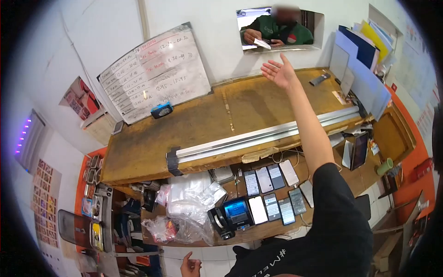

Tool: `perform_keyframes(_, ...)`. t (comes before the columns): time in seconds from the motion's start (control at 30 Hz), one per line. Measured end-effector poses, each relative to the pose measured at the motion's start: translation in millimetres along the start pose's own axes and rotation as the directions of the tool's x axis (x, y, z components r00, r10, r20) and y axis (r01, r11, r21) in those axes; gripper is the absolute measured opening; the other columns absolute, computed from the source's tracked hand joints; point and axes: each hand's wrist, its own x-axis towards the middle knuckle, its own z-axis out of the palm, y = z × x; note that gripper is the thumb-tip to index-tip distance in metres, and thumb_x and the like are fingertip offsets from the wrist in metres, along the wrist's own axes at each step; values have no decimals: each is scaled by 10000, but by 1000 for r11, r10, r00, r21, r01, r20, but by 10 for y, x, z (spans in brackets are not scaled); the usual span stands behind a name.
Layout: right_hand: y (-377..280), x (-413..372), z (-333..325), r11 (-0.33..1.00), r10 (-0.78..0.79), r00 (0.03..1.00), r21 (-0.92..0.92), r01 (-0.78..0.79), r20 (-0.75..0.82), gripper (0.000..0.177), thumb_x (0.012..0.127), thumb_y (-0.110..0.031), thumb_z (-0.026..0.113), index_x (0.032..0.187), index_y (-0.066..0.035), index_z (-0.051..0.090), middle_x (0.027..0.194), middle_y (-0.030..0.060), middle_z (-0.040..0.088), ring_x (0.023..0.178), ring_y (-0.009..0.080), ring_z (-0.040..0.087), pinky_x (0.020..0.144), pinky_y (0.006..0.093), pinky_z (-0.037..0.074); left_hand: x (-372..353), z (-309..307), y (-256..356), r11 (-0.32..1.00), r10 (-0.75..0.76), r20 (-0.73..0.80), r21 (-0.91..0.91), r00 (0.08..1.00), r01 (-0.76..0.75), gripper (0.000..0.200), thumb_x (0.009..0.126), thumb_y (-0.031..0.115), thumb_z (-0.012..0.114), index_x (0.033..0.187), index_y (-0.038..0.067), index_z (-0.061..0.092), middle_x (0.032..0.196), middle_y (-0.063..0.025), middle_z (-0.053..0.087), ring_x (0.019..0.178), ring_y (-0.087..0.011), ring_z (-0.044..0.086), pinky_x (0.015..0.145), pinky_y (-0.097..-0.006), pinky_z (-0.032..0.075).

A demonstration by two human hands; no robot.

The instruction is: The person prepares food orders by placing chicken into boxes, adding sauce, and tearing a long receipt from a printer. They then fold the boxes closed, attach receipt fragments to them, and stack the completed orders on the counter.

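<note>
My right hand (pixel 279 73) is stretched out over the back of the wooden counter (pixel 258 101), palm up with its fingers apart and nothing in it. Just beyond it, in the wall opening (pixel 281 48), a person in a green jacket (pixel 295 32) holds a white item (pixel 262 43); a gap separates it from my hand. Low in the view, my left hand (pixel 190 266) hangs over the tiled floor, with its fingers partly curled; whether they hold anything is unclear.
Several phones (pixel 259 210) lie on the lower desk beside a blue-lit black device (pixel 237 213) and plastic bags (pixel 189 203). A metal rail (pixel 258 138) runs along the counter's front. A whiteboard (pixel 154 69) leans at the back left, folders (pixel 360 60) stand at the right.
</note>
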Motion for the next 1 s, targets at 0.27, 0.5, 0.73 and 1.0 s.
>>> perform_keyframes(0.27, 29, 1489, -736, 975, -172, 971, -115, 192, 167, 320, 876, -248, 689, 1098, -37, 596, 999, 98, 667, 868, 238, 648, 737, 319, 558, -343, 184, -357, 995, -97, -230, 1, 968, 100, 474, 849, 78, 665, 1303, 32, 535, 790, -114, 662, 690, -182, 639, 630, -301, 504)
perform_keyframes(0.5, 723, -725, 9, 470, -238, 954, -839, 275, 179, 239, 923, -177, 628, 1082, 2, 634, 1036, 63, 659, 919, 127, 621, 777, 255, 495, 99, 177, 1062, 993, 105, -311, 79, 945, -84, 494, 827, 7, 664, 1302, 28, 529, 905, -103, 628, 817, -180, 595, 775, -307, 482)
perform_keyframes(0.73, 2893, -3538, 74, 483, 805, 288, -854, 191, 519, 205, 766, -134, 741, 867, 0, 624, 747, 156, 623, 683, 268, 616, 651, 373, 471, 759, 695, 1088, 891, 452, 217, -156, 865, -427, 745, 814, 140, 723, 1453, 60, 348, 1263, -182, 565, 1181, -316, 551, 970, -392, 444)
perform_keyframes(1.0, 4390, -4271, -828, 275, 580, 815, -944, -184, 10, 297, 835, -280, 718, 937, -6, 662, 744, 100, 630, 692, 163, 568, 636, 332, 450, 1083, 1200, -1065, 995, -94, 452, 68, 887, 71, 183, 848, 150, 675, 949, 1, 644, 882, -191, 681, 855, -349, 664, 755, -411, 498)
